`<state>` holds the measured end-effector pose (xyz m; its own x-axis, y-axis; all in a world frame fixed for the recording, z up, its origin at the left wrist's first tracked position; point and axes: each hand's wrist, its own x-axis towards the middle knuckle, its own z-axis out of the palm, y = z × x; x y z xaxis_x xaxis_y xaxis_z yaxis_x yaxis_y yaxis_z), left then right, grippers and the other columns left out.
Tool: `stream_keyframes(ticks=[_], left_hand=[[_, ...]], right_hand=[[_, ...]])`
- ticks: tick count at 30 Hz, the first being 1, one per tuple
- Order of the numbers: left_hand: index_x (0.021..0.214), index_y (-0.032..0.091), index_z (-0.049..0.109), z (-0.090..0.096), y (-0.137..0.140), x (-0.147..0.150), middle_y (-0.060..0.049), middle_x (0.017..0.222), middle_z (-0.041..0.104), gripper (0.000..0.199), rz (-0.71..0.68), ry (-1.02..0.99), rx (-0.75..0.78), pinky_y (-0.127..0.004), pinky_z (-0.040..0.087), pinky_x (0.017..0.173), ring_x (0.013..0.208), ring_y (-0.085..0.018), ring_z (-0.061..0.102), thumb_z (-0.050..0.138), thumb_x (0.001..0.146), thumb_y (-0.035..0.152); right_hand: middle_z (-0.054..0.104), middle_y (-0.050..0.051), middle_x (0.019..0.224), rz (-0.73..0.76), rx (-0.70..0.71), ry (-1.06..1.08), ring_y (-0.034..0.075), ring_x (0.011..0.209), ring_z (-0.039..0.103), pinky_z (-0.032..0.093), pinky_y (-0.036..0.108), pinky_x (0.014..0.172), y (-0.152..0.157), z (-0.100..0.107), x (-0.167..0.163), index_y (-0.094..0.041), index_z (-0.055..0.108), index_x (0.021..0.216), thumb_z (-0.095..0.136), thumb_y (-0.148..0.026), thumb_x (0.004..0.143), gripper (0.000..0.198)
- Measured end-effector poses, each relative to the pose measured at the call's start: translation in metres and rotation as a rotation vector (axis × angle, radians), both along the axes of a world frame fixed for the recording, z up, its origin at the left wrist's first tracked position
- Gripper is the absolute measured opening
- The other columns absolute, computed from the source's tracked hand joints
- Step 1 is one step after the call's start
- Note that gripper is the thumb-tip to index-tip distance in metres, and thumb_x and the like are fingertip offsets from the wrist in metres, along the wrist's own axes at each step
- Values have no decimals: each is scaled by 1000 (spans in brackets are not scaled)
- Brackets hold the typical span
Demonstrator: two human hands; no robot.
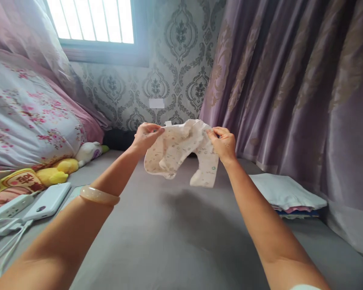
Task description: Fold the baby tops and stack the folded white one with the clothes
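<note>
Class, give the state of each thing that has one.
Small cream printed cloth garment: held up, hanging
Left hand: pinching the garment's edge
Right hand: pinching the garment's edge
White, pink and blue cloth pile: folded, stacked
Purple patterned fabric curtain: hanging in folds
White rectangular device: lying flat

Here a bare left arm (71, 231) and a bare right arm (257, 213) stretch forward, slanting inward toward each other. The bare-skinned left grip (148, 135) and bare-skinned right grip (223, 141) sit raised, nearly level, apart, each in a thumb-and-finger pinch, knuckles uppermost.
</note>
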<state>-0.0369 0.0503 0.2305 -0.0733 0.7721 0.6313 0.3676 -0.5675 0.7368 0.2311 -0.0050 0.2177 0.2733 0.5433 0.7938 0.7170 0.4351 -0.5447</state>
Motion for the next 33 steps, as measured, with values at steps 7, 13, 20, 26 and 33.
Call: stream_keyframes(ticks=[7, 13, 20, 26, 33], left_hand=[[84, 17, 70, -11, 10, -3, -4, 71, 66, 31, -62, -86, -139, -32, 50, 65, 73, -21, 62, 68, 72, 45], [82, 16, 66, -19, 9, -1, -2, 68, 60, 24, -89, -96, -175, -27, 42, 56, 62, -15, 54, 61, 75, 39], [83, 19, 61, -31, 7, -2, -1, 77, 55, 15, 57, -22, -11, -28, 46, 69, 77, -16, 53, 52, 85, 31], [85, 19, 62, -36, -19, -20, -3, 83, 49, 14, 208, 170, 178, -35, 46, 85, 86, -18, 52, 49, 88, 24], [95, 21, 64, -37, -72, -52, -5, 92, 54, 17, 285, 333, 402, -35, 46, 86, 94, -20, 54, 48, 93, 27]], right_hand=[[71, 2, 71, -68, -99, 48, 22, 72, 64, 47, 30, 69, 5, -10, 6, -19, 78, 81, 65, -42, 79, 27], [72, 5, 73, -42, -99, 52, 21, 71, 64, 47, 30, 70, 4, -14, 7, -16, 77, 87, 65, -41, 79, 29], [72, 8, 95, 25, -49, -7, 22, 88, 65, 49, 37, 83, 6, -25, 0, -19, 72, 94, 57, -37, 86, 25], [68, 8, 90, 8, 24, -211, 21, 86, 64, 49, 36, 83, -20, -19, -16, -19, 70, 89, 57, -35, 89, 20], [65, 5, 91, 27, 92, -344, 19, 88, 63, 49, 34, 82, -68, -13, -30, -20, 69, 91, 58, -35, 91, 19]])
